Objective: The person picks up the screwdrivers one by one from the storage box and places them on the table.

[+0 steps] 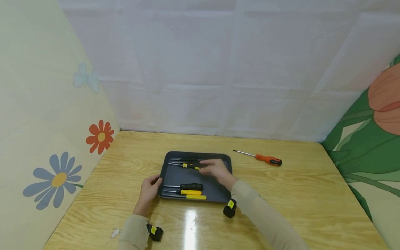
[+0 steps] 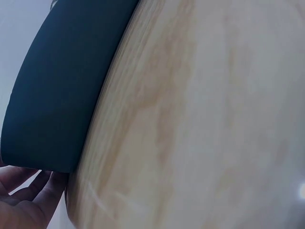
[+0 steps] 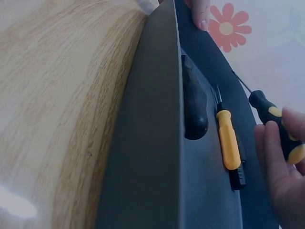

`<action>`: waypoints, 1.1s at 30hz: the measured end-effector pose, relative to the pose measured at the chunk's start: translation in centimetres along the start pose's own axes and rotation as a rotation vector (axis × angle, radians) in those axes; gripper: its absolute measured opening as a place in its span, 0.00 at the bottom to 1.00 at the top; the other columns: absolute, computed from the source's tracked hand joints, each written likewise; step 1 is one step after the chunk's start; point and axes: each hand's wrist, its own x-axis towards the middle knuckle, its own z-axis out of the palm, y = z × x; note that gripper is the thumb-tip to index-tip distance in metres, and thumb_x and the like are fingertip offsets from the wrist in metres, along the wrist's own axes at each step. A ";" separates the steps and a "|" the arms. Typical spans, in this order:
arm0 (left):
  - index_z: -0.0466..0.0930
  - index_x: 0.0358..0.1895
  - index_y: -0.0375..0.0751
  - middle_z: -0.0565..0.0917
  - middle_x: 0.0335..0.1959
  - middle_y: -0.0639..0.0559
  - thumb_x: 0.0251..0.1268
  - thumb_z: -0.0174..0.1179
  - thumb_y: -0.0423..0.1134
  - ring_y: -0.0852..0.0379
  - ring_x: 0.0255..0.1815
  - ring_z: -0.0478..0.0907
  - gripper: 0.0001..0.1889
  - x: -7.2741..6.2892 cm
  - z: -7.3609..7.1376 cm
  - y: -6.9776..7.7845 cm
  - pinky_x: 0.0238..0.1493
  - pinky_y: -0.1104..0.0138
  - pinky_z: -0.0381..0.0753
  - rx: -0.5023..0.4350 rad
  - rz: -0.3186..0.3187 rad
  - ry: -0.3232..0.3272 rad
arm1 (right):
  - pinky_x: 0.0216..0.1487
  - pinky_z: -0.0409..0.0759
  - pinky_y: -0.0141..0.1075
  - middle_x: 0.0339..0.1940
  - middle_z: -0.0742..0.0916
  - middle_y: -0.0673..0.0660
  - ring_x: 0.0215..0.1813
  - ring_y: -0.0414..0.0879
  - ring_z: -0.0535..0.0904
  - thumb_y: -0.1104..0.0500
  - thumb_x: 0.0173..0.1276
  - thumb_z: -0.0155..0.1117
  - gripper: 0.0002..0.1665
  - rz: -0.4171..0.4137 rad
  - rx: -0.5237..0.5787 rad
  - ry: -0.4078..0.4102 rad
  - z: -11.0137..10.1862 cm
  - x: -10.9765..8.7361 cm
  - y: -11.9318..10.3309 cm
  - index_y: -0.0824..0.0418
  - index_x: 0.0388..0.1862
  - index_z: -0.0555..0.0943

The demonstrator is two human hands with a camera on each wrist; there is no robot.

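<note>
A dark rectangular tray (image 1: 215, 191) lies on the table. My left hand (image 1: 149, 189) grips its left rim, thumb on top; the left wrist view shows fingers (image 2: 45, 193) at the underside of the tray's corner. Over the tray's far half, my right hand (image 1: 216, 171) pinches the handle of a black-and-yellow screwdriver (image 3: 267, 107), its shaft pointing left. Beside it lie slim dark-handled tools, partly hidden. Along the tray's near side lie a black-handled screwdriver (image 1: 191, 186), a yellow-handled screwdriver (image 1: 191, 192) and another yellow-handled tool (image 1: 196, 197).
To the right of the tray, an orange-and-black screwdriver (image 1: 265, 159) rests on the wooden table (image 1: 297, 194). A white cloth (image 1: 187, 104) hangs behind the table. Patterned panels (image 1: 40, 114) stand at both sides. A small whitish patch (image 1: 115, 232) marks the table's front left.
</note>
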 end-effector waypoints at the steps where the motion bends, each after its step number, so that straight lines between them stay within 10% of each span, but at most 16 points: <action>1: 0.74 0.49 0.21 0.78 0.44 0.33 0.64 0.51 0.29 0.46 0.46 0.73 0.14 0.0 0.0 0.0 0.47 0.60 0.72 -0.001 -0.001 0.000 | 0.46 0.79 0.43 0.45 0.82 0.67 0.41 0.52 0.82 0.74 0.56 0.60 0.22 -0.002 0.001 -0.002 0.0 0.0 0.0 0.73 0.52 0.75; 33: 0.73 0.51 0.21 0.76 0.48 0.31 0.64 0.50 0.30 0.43 0.50 0.71 0.16 0.1 0.0 -0.1 0.51 0.55 0.71 -0.014 -0.017 -0.013 | 0.46 0.79 0.43 0.44 0.82 0.68 0.38 0.48 0.82 0.75 0.54 0.61 0.24 -0.077 -0.006 -0.019 -2.1 -1.1 -0.3 0.74 0.53 0.74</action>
